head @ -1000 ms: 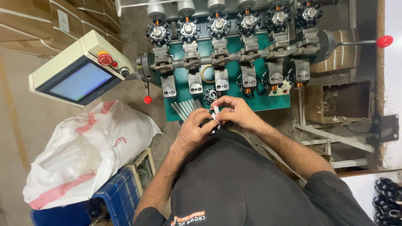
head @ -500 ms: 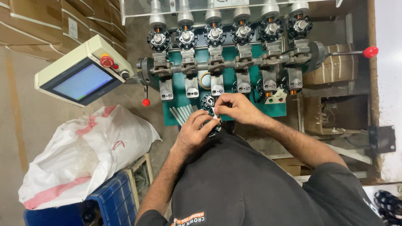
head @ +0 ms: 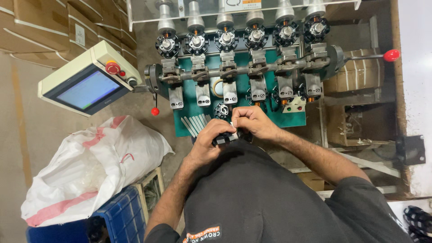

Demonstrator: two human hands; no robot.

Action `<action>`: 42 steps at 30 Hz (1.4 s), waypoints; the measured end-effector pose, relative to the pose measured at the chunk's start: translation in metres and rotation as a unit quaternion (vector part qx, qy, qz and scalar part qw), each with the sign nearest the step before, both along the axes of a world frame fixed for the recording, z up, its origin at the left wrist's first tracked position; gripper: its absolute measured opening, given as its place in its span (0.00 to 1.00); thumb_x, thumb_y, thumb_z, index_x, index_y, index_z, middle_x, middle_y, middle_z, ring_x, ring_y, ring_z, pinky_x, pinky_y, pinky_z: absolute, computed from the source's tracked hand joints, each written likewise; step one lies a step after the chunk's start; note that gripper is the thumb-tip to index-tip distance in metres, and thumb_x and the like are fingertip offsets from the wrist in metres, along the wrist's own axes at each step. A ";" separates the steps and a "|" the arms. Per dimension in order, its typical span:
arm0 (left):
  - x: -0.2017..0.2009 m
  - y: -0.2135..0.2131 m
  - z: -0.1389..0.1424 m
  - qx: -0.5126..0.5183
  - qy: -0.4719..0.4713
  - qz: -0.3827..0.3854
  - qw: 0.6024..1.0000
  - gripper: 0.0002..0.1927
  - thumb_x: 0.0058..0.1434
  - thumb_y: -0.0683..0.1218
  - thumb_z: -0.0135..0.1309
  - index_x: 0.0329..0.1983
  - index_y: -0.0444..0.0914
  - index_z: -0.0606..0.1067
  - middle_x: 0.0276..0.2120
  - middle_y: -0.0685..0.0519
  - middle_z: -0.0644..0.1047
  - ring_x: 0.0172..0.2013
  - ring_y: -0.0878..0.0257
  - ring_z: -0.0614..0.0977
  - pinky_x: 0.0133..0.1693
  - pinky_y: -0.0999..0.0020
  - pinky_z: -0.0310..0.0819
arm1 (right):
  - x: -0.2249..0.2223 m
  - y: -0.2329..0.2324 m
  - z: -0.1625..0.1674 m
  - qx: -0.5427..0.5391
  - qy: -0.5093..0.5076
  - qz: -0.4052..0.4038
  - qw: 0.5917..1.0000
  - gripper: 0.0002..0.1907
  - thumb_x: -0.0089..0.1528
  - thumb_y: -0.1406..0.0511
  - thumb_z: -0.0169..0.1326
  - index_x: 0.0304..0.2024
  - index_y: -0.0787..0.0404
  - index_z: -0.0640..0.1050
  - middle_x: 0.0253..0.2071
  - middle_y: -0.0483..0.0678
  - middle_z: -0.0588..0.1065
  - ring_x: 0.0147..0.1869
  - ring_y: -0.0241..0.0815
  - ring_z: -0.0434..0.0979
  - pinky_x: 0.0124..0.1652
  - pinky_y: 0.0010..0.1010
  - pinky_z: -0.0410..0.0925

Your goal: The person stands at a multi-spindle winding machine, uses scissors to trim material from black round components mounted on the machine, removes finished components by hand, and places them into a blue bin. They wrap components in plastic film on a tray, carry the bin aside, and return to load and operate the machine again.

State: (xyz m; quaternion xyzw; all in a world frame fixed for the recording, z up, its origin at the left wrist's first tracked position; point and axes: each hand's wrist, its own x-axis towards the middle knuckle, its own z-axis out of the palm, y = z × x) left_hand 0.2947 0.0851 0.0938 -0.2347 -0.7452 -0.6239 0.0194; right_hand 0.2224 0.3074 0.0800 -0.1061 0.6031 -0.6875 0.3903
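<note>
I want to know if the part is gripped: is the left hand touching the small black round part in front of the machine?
Touching. The head view shows the left hand with its fingers wrapped over the small black part, no gap visible.

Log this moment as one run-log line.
left hand: gripping small dark round part | right hand: fingertips on same part | place: in front of green multi-station machine | nearby: white strips

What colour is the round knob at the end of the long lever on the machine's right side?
The knob is red; the head view shows it clearly.
</note>
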 end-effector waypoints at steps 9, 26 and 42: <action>0.008 0.008 0.001 -0.007 -0.073 0.012 0.997 0.23 0.54 0.32 0.57 0.54 0.37 0.71 0.48 0.49 0.77 0.50 0.57 0.81 0.53 0.65 0.76 | 0.002 0.008 0.026 -0.011 0.141 0.020 0.990 0.10 0.68 0.66 0.53 0.34 0.66 0.78 0.33 0.42 0.72 0.36 0.27 0.71 0.35 0.21 0.66; 0.018 -0.003 -0.132 0.205 -0.556 0.014 0.806 0.21 0.59 0.40 0.63 0.54 0.39 0.70 0.38 0.53 0.78 0.38 0.66 0.79 0.40 0.68 0.76 | 0.063 -0.008 -0.092 0.109 -0.016 -0.104 0.988 0.11 0.58 0.67 0.66 0.40 0.67 0.81 0.33 0.45 0.76 0.31 0.29 0.74 0.30 0.23 0.68; -0.109 0.041 -0.192 -0.191 -0.254 0.153 0.936 0.28 0.59 0.53 0.61 0.62 0.43 0.74 0.56 0.43 0.79 0.55 0.49 0.80 0.55 0.58 0.73 | -0.007 -0.052 -0.186 0.158 -0.309 -0.247 0.905 0.36 0.59 0.42 0.57 0.64 0.51 0.71 0.58 0.51 0.73 0.53 0.46 0.79 0.42 0.41 0.78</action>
